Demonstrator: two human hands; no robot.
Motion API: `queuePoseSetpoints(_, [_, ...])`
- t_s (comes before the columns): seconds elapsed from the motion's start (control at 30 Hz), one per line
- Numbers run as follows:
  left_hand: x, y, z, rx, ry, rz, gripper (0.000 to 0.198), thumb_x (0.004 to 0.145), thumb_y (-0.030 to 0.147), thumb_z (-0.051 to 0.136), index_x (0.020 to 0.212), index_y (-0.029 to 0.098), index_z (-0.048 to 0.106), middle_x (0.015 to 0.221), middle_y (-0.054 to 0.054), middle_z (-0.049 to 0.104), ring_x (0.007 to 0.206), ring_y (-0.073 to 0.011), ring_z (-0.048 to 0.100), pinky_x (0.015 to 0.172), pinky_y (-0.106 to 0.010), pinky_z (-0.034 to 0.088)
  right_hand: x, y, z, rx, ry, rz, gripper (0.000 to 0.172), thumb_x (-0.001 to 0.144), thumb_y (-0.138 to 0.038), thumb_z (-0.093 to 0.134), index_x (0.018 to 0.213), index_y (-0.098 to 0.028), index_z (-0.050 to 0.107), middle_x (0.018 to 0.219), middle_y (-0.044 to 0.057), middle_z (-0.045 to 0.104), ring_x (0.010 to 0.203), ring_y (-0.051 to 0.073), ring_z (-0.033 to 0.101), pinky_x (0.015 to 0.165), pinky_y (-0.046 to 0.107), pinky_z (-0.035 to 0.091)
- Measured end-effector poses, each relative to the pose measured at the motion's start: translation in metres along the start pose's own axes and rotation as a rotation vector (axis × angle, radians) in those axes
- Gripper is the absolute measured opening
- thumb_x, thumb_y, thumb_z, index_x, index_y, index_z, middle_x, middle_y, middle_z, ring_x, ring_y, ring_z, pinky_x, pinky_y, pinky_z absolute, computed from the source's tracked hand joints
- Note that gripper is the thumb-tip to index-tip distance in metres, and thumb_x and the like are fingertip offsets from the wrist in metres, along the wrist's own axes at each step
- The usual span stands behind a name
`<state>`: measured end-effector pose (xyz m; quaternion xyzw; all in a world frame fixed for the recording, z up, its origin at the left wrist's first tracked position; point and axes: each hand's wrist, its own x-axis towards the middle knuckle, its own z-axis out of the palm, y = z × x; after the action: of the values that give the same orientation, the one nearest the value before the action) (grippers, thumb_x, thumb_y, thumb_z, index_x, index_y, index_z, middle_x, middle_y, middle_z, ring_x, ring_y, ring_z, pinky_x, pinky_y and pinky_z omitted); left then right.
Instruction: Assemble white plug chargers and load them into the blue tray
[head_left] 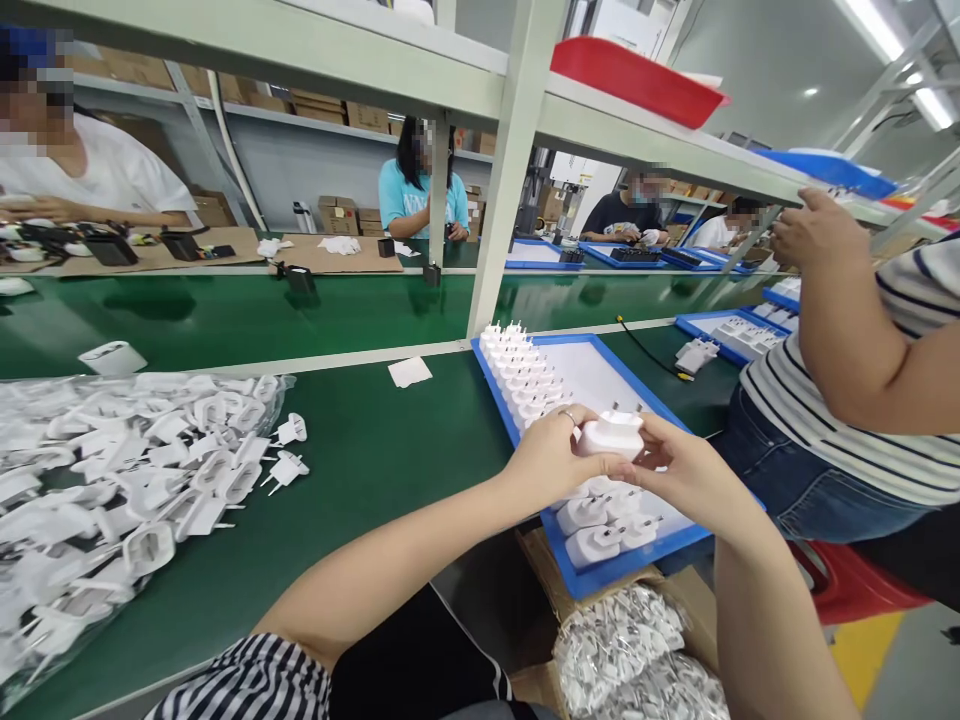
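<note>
Left hand (pixel 551 450) and right hand (pixel 679 470) are pinching 1 plug (pixel 613 437) over the tray (pixel 581 362). Other plugs (pixel 525 380) are partly filling it; a loose heap (pixel 187 450) is apparently waiting.

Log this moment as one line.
left hand: holding white plug; right hand: holding same plug; plug: pins up, over blue tray; plug heap: at left

Long white tube lights (pixel 871 32) are glowing under a pale ceiling (pixel 780 60). A grey wall (pixel 289 170) is standing behind grey metal shelving (pixel 262 112), where brown cardboard boxes (pixel 367 116) are sitting. A pale green metal frame (pixel 510 170) is rising over a long, glossy green workbench (pixel 367 440). At right, a bright yellow strip (pixel 862 652) is marking the grey floor (pixel 921 665) near a red plastic stool (pixel 862 588).
</note>
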<state>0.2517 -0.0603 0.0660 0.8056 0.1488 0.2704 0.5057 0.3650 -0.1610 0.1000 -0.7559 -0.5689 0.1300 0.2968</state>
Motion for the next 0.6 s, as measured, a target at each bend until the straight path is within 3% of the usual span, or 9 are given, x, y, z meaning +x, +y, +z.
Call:
queuePoseSetpoints(0.13, [-0.015,-0.011,-0.021,0.069,-0.140,0.107,0.040,0.067,0.034,0.049,0.104,0.019,0.042,0.106,-0.004,0.046,0.082,-0.0126,0.049,0.072,-0.023,0.039,0.028,0.043,-0.012,0.056,0.050,0.074,0.034,0.057,-0.036,0.058,0.083,-0.019,0.045,0.073,0.002,0.054,0.062,0.016,0.053,0.056,0.030,0.046])
queuePoseSetpoints(0.27, [-0.042,-0.048,-0.071,0.280,-0.231,-0.040,0.026,0.069,0.029,0.046,0.093,0.020,0.051,0.100,-0.001,0.051,0.088,-0.0134,0.048,0.079,-0.024,0.036,0.089,0.092,-0.004,0.162,0.076,0.325,0.036,0.054,-0.029,0.059,0.085,-0.018,0.044,0.074,0.003,0.053,0.061,0.016,0.054,0.053,0.028,0.047])
queuePoseSetpoints(0.43, [-0.086,-0.090,-0.150,0.466,-0.034,-0.318,0.023,0.070,0.031,0.041,0.086,0.020,0.053,0.098,-0.001,0.053,0.090,-0.0149,0.048,0.080,-0.025,0.036,0.166,0.117,0.020,0.103,0.005,0.341,0.038,0.052,-0.018,0.058,0.088,-0.016,0.045,0.057,-0.002,0.050,0.050,0.015,0.053,0.051,0.031,0.048])
queuePoseSetpoints(0.6, [-0.138,-0.087,-0.223,0.555,0.177,-0.581,0.029,0.070,0.038,0.037,0.086,0.021,0.054,0.094,-0.001,0.056,0.085,-0.0162,0.051,0.072,-0.022,0.039,0.224,0.113,0.042,0.024,-0.079,0.250,0.040,0.054,-0.027,0.055,0.092,-0.016,0.046,0.051,-0.001,0.051,0.055,0.021,0.056,0.055,0.036,0.048])
